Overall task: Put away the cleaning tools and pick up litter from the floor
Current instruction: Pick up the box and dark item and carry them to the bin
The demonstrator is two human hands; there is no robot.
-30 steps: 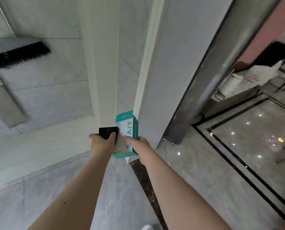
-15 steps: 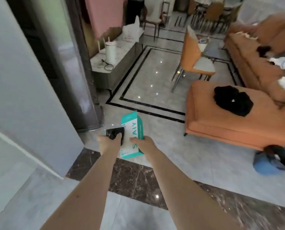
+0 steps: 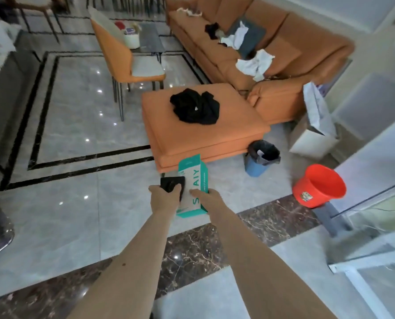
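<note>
Litter is in hand: the right hand [image 3: 204, 199] grasps a teal carton [image 3: 193, 187], the left hand [image 3: 165, 198] a small black item [image 3: 171, 183], held over the floor. Next likely calls for carrying both to the lined bin [image 3: 262, 157] nearby.

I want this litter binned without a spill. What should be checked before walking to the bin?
1. Right hand grips the teal box: ok.
2. Left hand holds the black item: ok.
3. Blue bin upright, its bag open: ok.
4. Floor between hands and bin free of obstacles: ok.
5. Red bucket stands right of the route: ok.
6. Room left in the bin: cannot tell.
</note>
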